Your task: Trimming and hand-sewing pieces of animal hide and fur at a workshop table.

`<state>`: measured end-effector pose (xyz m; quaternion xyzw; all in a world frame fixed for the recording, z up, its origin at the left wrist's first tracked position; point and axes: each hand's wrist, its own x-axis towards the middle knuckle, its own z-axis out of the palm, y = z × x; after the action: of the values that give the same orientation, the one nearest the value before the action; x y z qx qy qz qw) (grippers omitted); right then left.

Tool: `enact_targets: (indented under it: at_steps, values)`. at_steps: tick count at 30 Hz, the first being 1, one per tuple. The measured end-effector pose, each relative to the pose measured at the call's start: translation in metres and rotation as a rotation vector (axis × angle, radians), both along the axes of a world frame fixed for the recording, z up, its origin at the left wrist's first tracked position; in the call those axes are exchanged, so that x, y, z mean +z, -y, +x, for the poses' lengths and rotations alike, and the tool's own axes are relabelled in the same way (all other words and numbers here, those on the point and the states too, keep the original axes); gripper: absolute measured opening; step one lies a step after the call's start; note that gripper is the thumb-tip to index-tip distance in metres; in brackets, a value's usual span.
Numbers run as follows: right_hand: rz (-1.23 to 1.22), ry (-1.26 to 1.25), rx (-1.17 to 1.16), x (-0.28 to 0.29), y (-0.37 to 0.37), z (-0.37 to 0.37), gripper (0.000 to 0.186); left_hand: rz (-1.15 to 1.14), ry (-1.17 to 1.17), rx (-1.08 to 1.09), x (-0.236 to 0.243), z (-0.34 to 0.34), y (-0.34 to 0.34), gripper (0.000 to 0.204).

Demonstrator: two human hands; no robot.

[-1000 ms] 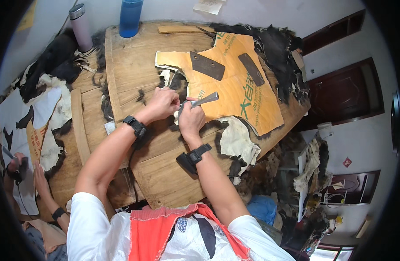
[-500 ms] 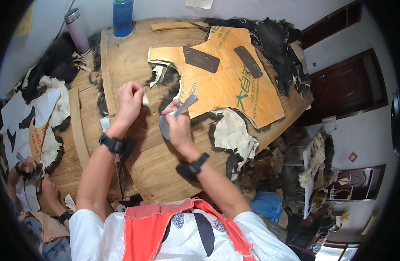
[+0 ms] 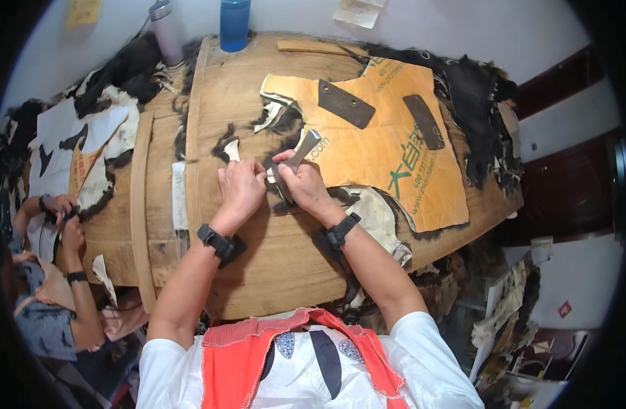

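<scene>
My right hand [image 3: 306,187] grips a metal knife [image 3: 303,147] with a flared grey end pointing up and a dark rounded part beneath the fingers. Close beside it, my left hand [image 3: 241,187] has its fingers pinched together at the edge of a fur hide [image 3: 377,215]; its fingertips are partly hidden. An orange paper pattern [image 3: 347,153] covers most of the hide, whose pale skin side and dark fur stick out around it. Two dark flat metal plates, one at left [image 3: 347,103] and one at right [image 3: 424,121], lie on the pattern. A furry scrap [image 3: 232,148] lies just beyond my left knuckles.
The wooden table [image 3: 258,286] carries a raised wooden strip [image 3: 142,211] on the left. A blue bottle [image 3: 235,26] and a pink flask [image 3: 165,34] stand at the back. Dark furs [image 3: 473,123] pile at the far right. A co-worker's hands [image 3: 64,218] handle another hide at left.
My left hand has come down and right to the hide's edge beside my right hand. A pale scrap near it now lies on the table. The view has shifted.
</scene>
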<state>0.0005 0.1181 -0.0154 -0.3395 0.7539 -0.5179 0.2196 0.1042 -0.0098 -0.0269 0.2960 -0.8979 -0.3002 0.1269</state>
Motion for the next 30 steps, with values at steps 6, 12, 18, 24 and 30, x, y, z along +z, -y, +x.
enact_targets:
  at_steps: [6, 12, 18, 24, 30]
  values:
    - [0.009, -0.183, 0.018, -0.012, 0.008, 0.001, 0.029, -0.057, 0.011, 0.026, -0.004, -0.006, -0.003, 0.013]
    - [0.024, -0.273, -0.112, -0.018, 0.024, 0.009, 0.024, -0.125, 0.003, -0.094, -0.008, -0.009, 0.0, 0.012]
    - [-0.04, -0.271, 0.013, -0.017, 0.008, 0.012, 0.021, -0.114, -0.121, -0.044, -0.011, 0.008, 0.014, 0.011]
    - [-0.104, 0.207, 0.221, -0.007, -0.033, -0.004, 0.022, 0.369, -0.12, 0.143, 0.046, 0.043, 0.034, 0.012]
    - [-0.077, 0.257, 0.348, 0.114, -0.119, -0.089, 0.043, -0.304, -0.073, -0.109, 0.048, 0.055, -0.023, 0.044]
